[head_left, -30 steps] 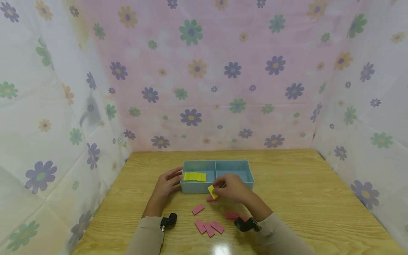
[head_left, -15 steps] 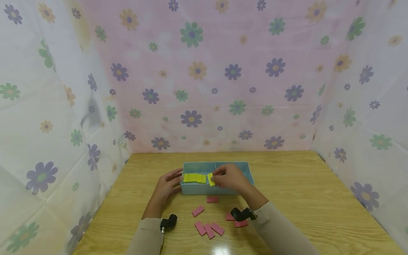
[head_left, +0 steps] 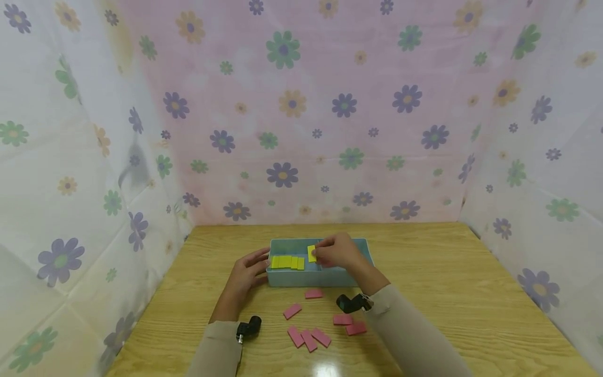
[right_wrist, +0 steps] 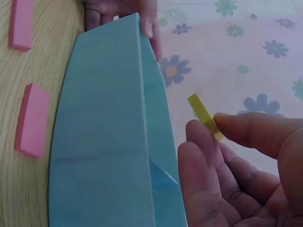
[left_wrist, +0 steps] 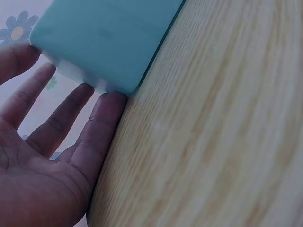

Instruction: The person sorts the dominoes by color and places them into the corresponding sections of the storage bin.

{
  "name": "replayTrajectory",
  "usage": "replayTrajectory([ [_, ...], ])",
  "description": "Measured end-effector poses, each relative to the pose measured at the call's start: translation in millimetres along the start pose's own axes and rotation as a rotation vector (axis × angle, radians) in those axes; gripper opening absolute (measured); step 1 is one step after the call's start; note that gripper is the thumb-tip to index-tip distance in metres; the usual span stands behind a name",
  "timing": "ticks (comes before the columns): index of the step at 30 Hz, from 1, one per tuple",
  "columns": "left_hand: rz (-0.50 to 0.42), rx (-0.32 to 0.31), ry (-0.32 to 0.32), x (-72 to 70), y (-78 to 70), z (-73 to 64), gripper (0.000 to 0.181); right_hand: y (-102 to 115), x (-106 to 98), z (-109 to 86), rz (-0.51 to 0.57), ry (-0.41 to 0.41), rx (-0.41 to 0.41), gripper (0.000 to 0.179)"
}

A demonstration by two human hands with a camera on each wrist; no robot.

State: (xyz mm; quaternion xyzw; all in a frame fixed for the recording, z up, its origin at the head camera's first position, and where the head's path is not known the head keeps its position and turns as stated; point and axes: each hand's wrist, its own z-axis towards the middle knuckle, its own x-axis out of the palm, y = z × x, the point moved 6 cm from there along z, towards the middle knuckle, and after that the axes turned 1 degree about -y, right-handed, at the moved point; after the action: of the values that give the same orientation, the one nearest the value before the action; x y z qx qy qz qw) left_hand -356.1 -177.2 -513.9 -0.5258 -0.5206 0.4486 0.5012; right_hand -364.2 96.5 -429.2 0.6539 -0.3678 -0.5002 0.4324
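Note:
Between thumb and fingers my right hand (head_left: 340, 251) pinches a small yellow block (right_wrist: 202, 111), held up over the light blue box (head_left: 311, 278) near its divider. My left hand (head_left: 246, 270) stays at the box's left end, its fairly straight fingertips (left_wrist: 110, 98) touching the end wall in the left wrist view. Inside the left compartment, a row of yellow blocks (head_left: 287, 263) lies along the front wall. My right hand covers part of the right compartment in the head view.
Several pink blocks lie on the wooden table (head_left: 188, 298) in front of the box, among them a lone one (head_left: 313, 294) close to its front wall, a slanted one (head_left: 292, 311) and an overlapping cluster (head_left: 309, 340). Flowered cloth (head_left: 320, 120) surrounds the table's back and sides.
My right hand has lifted the yellow block from in front of the box up and over its front wall, toward the divider. My left hand has kept its place at the box's end.

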Motion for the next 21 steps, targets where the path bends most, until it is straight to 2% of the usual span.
replayTrajectory([
  [6,0.017,-0.002,-0.006,0.2,0.9,1.2,0.047,-1.6,-3.2,11.6,0.062,-0.012,0.054,0.023],
  [16,0.009,-0.007,-0.004,0.3,2.3,1.9,0.047,-1.2,-2.0,20.7,0.043,-0.018,0.076,0.023],
  [21,0.038,-0.033,-0.008,-1.8,0.3,1.5,0.045,-0.8,0.8,20.8,0.034,-0.013,0.082,0.019],
])
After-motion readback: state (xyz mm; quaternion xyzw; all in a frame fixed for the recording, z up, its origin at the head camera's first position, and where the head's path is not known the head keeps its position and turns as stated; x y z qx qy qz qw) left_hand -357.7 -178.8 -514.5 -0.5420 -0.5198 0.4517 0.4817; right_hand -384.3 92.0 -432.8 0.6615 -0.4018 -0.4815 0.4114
